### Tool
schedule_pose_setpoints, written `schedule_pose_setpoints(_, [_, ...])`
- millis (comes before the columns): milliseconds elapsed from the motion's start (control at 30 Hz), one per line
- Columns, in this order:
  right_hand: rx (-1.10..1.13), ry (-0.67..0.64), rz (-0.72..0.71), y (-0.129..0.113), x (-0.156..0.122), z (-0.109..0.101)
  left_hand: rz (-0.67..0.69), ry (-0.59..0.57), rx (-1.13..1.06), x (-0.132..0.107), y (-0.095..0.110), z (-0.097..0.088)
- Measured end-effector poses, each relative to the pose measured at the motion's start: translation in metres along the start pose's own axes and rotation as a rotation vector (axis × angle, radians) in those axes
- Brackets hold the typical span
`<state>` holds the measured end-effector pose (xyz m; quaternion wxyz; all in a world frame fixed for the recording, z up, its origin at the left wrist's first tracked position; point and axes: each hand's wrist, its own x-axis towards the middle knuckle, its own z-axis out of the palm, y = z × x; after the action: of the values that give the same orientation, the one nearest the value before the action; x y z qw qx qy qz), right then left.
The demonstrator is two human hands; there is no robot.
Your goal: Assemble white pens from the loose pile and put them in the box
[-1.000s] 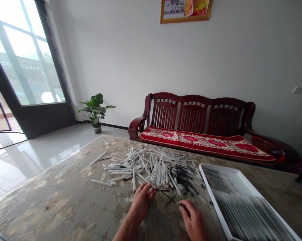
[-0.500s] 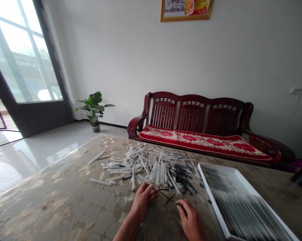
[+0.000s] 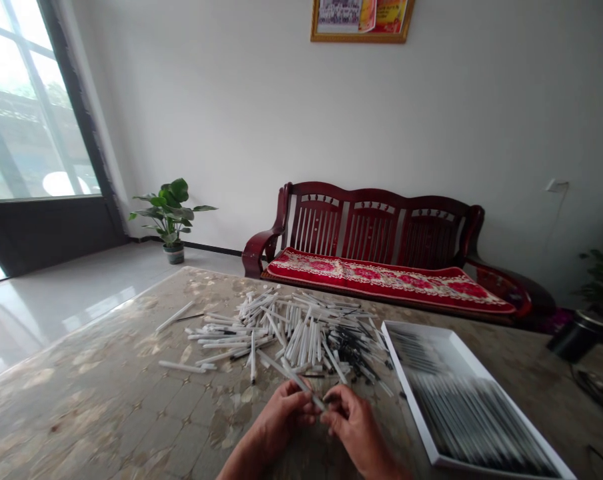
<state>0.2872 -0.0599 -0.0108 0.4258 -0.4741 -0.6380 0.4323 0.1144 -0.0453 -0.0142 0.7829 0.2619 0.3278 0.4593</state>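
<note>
White tube (image 3: 294,380) sits gripped between closed left hand (image 3: 281,420) and right hand (image 3: 351,427), near a loose heap (image 3: 291,333) on the tabletop (image 3: 81,373).

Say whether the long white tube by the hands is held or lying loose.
Held: the white tube is pinched between the left hand and right hand.

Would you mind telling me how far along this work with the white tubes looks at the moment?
The white tray already holds many long dark-and-white pieces lined up in rows, though they look blurred. In hand, the left hand and right hand hold one white plastic tube. Left on the table is a large loose heap of white tubes and black rods, so much appears unfinished.
</note>
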Motion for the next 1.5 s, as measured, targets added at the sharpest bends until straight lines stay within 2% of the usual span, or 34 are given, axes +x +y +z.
schedule_pose_setpoints(100, [0.171,-0.031,0.027,-0.006,0.010,0.005,-0.035,-0.026,-0.065,-0.001,-0.001,-0.003])
schedule_pose_setpoints(200, [0.320,-0.079,0.079,-0.002,0.019,0.008,-0.031,0.004,-0.095,0.001,-0.001,-0.004])
schedule_pose_setpoints(333, [0.341,-0.074,0.128,0.012,0.027,0.000,-0.007,0.046,-0.130,0.004,-0.001,-0.004])
schedule_pose_setpoints(400, [0.203,0.037,0.098,0.019,0.031,-0.015,0.016,0.100,-0.177,0.006,0.000,-0.005])
schedule_pose_setpoints(467, [-0.081,0.191,0.037,0.025,0.035,-0.034,0.037,0.164,-0.218,0.009,0.000,-0.005])
schedule_pose_setpoints(533, [-0.400,0.292,-0.033,0.029,0.038,-0.051,0.052,0.207,-0.241,0.012,0.000,-0.006])
schedule_pose_setpoints(600, [-0.650,0.301,-0.054,0.032,0.039,-0.062,0.060,0.227,-0.261,0.015,0.000,-0.007])
schedule_pose_setpoints(667, [-0.824,0.244,-0.014,0.031,0.039,-0.064,0.071,0.226,-0.273,0.017,0.000,-0.008])
schedule_pose_setpoints(767, [-0.975,0.153,0.062,0.028,0.038,-0.059,0.088,0.224,-0.270,0.017,-0.001,-0.008])
schedule_pose_setpoints(833, [-1.005,0.150,0.085,0.026,0.038,-0.055,0.109,0.225,-0.253,0.016,-0.003,-0.007])
schedule_pose_setpoints(900, [-0.959,0.196,0.079,0.026,0.039,-0.051,0.140,0.222,-0.226,0.014,-0.004,-0.006])
schedule_pose_setpoints(967, [-0.807,0.241,0.045,0.026,0.038,-0.045,0.173,0.223,-0.204,0.014,-0.005,-0.005])
schedule_pose_setpoints(1100, [-0.369,0.218,0.010,0.026,0.033,-0.022,0.222,0.264,-0.219,0.016,-0.006,-0.004])
schedule_pose_setpoints(1200, [-0.180,0.210,0.020,0.024,0.031,-0.003,0.224,0.288,-0.239,0.017,-0.006,-0.004])
schedule_pose_setpoints(1333, [-0.084,0.254,0.020,0.020,0.030,0.013,0.211,0.292,-0.240,0.016,-0.005,-0.004])
schedule_pose_setpoints(1500, [-0.074,0.294,-0.021,0.016,0.032,0.016,0.203,0.261,-0.221,0.016,-0.005,-0.004])
